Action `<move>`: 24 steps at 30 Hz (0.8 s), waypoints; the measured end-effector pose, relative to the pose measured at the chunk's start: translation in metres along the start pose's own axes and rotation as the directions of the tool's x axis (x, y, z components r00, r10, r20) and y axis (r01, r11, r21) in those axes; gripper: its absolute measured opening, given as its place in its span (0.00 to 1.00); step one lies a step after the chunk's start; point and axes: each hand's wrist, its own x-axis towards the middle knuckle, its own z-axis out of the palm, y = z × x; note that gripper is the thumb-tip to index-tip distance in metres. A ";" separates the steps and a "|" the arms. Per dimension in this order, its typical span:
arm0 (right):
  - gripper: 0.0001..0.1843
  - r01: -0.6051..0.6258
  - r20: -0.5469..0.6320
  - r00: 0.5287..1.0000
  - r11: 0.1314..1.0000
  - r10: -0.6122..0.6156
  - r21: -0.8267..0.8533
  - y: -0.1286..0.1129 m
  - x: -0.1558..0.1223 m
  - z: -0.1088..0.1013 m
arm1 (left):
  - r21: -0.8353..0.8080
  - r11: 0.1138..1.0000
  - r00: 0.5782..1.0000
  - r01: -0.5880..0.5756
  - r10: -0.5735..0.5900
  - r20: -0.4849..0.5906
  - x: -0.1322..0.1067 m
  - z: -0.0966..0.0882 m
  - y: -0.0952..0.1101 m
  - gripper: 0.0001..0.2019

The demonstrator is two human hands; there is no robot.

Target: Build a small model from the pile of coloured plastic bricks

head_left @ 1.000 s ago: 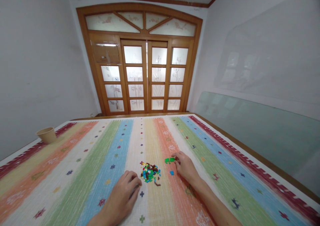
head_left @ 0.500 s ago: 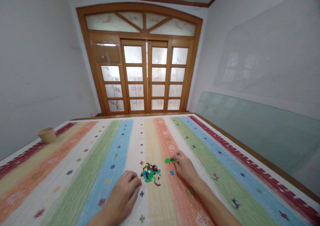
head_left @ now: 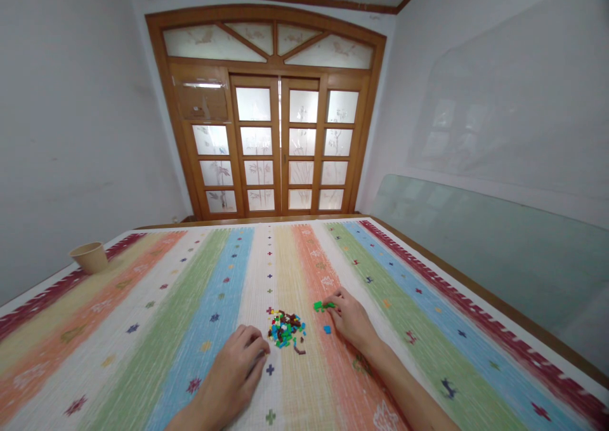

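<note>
Compared with a moment ago, very little has changed: my right hand (head_left: pixel 352 322) and left hand (head_left: pixel 231 371) sit about where they were, and the view has only levelled slightly.

My right hand is half-closed, its fingertips touching the end of the green bricks (head_left: pixel 323 305), which lie just ahead of it and to its left. I can't tell whether I am gripping them or only resting on them. The blue brick (head_left: pixel 327 329) lies alone just left of that hand, apart from the green bricks.

The pile of bricks (head_left: pixel 285 331), mixed in green, blue, red, brown and other colours, lies between my hands, just beyond my left hand's fingers. My left hand is curled, its fingers close to the pile. Something dark shows under them, but I can't tell what it is or whether the hand holds it.

Everything lies on the striped mat (head_left: pixel 304 386). Far to my left, near the mat's edge, stands the cup (head_left: pixel 89 258). Well beyond my hands is the door (head_left: pixel 266 139), and a glass pane (head_left: pixel 476 253) stands off to my right.
</note>
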 end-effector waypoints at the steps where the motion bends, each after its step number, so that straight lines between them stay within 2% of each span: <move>1: 0.15 -0.006 0.001 1.000 1.000 0.006 -0.004 0.000 0.000 0.000 | 0.003 1.000 1.000 0.002 -0.002 0.002 0.000 0.001 -0.001 0.08; 15: 0.13 -0.040 0.030 0.999 0.999 0.041 -0.014 0.000 0.003 -0.003 | 0.004 1.000 1.000 0.007 -0.007 0.018 0.000 -0.001 0.000 0.08; 24: 0.13 0.000 -0.024 1.000 1.000 -0.001 -0.026 -0.006 0.000 -0.004 | 0.001 1.000 1.000 0.011 -0.011 0.009 0.001 -0.001 0.001 0.09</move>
